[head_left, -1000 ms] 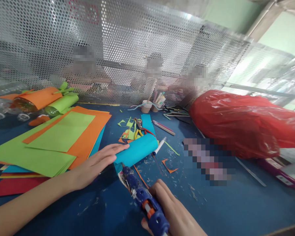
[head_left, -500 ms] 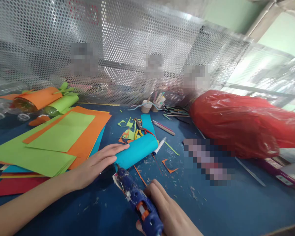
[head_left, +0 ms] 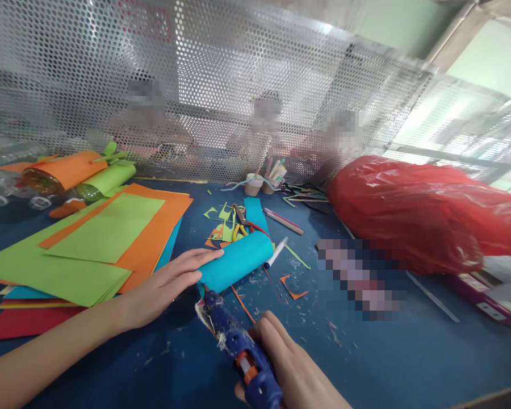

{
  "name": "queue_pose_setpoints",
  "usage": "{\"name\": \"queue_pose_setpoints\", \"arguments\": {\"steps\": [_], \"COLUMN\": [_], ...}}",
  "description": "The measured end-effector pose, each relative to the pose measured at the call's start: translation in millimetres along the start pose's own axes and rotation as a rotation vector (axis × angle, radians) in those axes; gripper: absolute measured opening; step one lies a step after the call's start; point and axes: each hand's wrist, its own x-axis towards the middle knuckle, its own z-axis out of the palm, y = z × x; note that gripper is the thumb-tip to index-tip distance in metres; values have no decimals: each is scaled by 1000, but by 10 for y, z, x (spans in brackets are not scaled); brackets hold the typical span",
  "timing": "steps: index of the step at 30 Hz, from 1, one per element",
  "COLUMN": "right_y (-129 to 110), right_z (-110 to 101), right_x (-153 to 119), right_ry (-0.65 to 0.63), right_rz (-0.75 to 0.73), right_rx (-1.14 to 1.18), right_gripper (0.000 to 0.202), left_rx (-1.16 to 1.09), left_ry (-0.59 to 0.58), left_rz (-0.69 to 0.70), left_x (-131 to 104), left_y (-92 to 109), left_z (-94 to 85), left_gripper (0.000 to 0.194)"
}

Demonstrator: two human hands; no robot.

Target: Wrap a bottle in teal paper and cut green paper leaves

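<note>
A rolled blue paper tube [head_left: 238, 261] lies aslant on the dark blue table. My left hand [head_left: 166, 289] holds its left end, fingers stretched over the paper and the thumb hidden. My right hand [head_left: 285, 358] is wrapped round a blue glue gun [head_left: 241, 349] with an orange part inside. The gun's nozzle points at the lower left end of the tube, at or very near the paper. Behind the tube are pliers [head_left: 241, 215], green and orange paper scraps [head_left: 226, 227] and a blue strip [head_left: 253, 210]. A white pen [head_left: 276, 253] lies by its right end.
Coloured sheets [head_left: 111, 233] are stacked at left, with paper-wrapped bottles [head_left: 74, 170] behind. Cups of markers [head_left: 254, 184] stand by a perforated metal screen [head_left: 221, 68]; people are beyond it. A red plastic bag [head_left: 409, 210] and a purple box [head_left: 485, 298] are at right.
Both hands, the tube and the glue gun look almost unmoved. Beyond the screen, the person at left has shifted slightly.
</note>
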Motion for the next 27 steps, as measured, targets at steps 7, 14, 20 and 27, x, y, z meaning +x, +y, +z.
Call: {"name": "queue_pose_setpoints", "arguments": {"steps": [7, 14, 20, 27], "right_y": [-53, -68, -5, 38], "right_z": [-31, -45, -6, -52], "right_x": [47, 46, -25, -84], "right_ry": [-53, -52, -9, 48], "right_rz": [12, 9, 38, 11], "right_rx": [13, -8, -43, -80], "right_gripper": [15, 13, 20, 8], "left_rx": [5, 7, 12, 36], "left_ry": [1, 9, 16, -1], "left_rz": [-6, 3, 18, 0], "left_x": [-1, 0, 0, -4], "left_y": [-13, -5, -40, -36], "left_z": [7, 5, 0, -5], "left_gripper": [44, 44, 44, 44]}}
